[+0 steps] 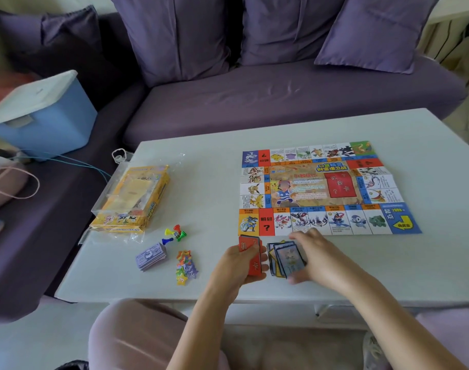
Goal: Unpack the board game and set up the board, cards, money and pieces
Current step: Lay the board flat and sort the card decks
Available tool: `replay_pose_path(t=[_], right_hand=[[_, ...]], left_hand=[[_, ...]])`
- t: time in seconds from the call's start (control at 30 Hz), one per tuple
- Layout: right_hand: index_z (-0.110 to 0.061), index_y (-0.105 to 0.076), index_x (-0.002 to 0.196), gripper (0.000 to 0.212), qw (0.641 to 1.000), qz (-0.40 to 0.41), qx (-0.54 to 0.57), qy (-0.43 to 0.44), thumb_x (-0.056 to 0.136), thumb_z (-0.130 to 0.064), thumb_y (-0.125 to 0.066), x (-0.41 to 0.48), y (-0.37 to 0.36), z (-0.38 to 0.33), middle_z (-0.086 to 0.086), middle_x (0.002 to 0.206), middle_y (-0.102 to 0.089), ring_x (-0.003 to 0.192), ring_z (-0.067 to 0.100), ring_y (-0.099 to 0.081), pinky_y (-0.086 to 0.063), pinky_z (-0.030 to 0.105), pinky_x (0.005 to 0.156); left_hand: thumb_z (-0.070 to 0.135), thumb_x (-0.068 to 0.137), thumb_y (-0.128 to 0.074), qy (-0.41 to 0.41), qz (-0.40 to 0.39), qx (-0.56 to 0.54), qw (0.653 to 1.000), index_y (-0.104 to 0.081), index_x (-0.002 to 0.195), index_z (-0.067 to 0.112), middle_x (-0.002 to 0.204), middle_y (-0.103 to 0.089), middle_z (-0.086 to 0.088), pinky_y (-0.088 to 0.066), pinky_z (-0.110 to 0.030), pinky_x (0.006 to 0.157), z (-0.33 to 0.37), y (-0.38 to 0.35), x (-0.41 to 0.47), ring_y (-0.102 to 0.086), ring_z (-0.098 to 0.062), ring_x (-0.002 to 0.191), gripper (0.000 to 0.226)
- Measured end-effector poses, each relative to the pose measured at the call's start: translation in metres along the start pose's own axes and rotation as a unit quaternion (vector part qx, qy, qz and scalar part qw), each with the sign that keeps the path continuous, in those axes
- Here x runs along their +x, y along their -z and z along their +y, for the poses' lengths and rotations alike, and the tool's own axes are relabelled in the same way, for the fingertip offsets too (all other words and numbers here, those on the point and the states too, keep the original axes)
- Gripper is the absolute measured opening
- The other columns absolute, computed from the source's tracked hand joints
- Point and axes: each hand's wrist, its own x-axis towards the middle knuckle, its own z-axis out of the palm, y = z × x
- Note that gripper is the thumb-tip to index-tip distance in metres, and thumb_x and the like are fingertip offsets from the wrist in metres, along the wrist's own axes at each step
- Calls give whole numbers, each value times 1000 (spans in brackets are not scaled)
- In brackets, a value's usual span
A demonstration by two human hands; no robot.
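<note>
Purple sofa behind white table; left fingers grip red cards, right fingers pinch blue cards.

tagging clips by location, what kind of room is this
Most likely a home living room: a purple sofa with loose cushions stands behind a low white table, and a blue lidded storage box sits at the left.

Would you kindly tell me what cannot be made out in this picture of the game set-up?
Head view:
Red cards: count hidden, the left hand wraps them.
Blue-edged cards: partly covered by the right hand, blurred.
Board: print too small to read.
Yellow box: contents masked by its shiny plastic bag.
Die: pips too small.
</note>
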Motion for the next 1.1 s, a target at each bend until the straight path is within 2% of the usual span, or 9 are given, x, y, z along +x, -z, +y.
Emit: replay_pose_path(t=[0.1, 0.23, 0.43, 0.57, 0.77, 0.87, 0.93, 1.0, 1.1], right_hand=[[-19, -17, 151, 92, 998, -20, -36, 40, 80, -23, -74, 1, -3, -5, 2, 138, -31, 116, 16, -48, -41, 22, 94], [-16, -18, 152, 89, 996, -25, -45, 76, 80, -12, -71, 7, -5, -8, -1, 141, -26, 117, 17, -47, -44, 23, 94], [-21, -36, 144, 76, 992, -26, -56, 107, 78, -14, -71, 13, -4, -9, -7, 126, -35, 107, 14, -45, -41, 22, 83], [-24, -41, 138, 69, 987, 3, -102, 125, 77, -23, -71, 11, -5, -9, -5, 128, -36, 114, 15, -36, -40, 28, 91], [-25, -40, 137, 65, 986, 19, -100, 135, 78, -24, -69, 9, -7, -7, -3, 130, -33, 116, 15, -36, -44, 27, 89], [-25, -43, 137, 55, 986, 77, -23, 143, 87, -15, -62, 9, -6, -10, -7, 128, -38, 93, -1, -44, -39, 11, 72], [-26, -57, 120, 30, 978, 140, 82, 131, 92, -17, -59, 9, -6, -17, -13, 111, -52, 73, -7, -49, -38, 10, 67], [-25, -65, 96, 6, 959, 145, 218, 106, 90, -27, -63, 10, -5, -23, -16, 88, -64, 70, -2, -59, -46, 16, 68], [-16, -72, 87, 27, 927, 71, 362, 72, 76, -41, -73, 9, -4, -33, -3, 77, -72, 67, 6, -67, -53, 18, 63]], left_hand=[[22, 99, -49, 1, -4, 18, 1000, -63, 96, 10, 94, -70, -9, -56, -40, 83, 1, -3, 1, -67, -23, 82, 19], [23, 100, -47, -6, -13, 25, 1000, -61, 103, 12, 92, -71, -3, -57, -40, 83, 1, -5, 1, -69, -23, 84, 19], [24, 100, -47, -1, -21, 17, 1000, -60, 102, 16, 100, -71, -3, -57, -40, 83, 1, -3, 1, -69, -29, 93, 16], [23, 100, -46, -4, -29, 5, 1000, -60, 103, 16, 98, -72, -1, -56, -42, 84, 0, -2, 1, -69, -30, 93, 16], [21, 99, -48, -11, -17, -17, 1000, -63, 99, 11, 94, -68, -5, -57, -38, 79, 1, 0, -1, -68, -22, 82, 18], [14, 97, -52, -38, -2, -48, 998, -65, 92, 10, 85, -66, -7, -58, -29, 69, 3, 4, -4, -65, -16, 72, 15], [11, 93, -57, -72, 15, -37, 997, -66, 92, 9, 79, -66, -6, -55, -22, 59, 5, 8, -7, -65, -11, 63, 9], [12, 88, -65, -105, 35, -15, 994, -66, 92, 9, 76, -70, -4, -54, -21, 56, 6, 9, -10, -67, -9, 61, 6], [19, 80, -74, -139, 64, 36, 988, -66, 86, 18, 68, -70, 9, -50, -14, 54, 4, 8, -14, -67, -2, 59, 10]])
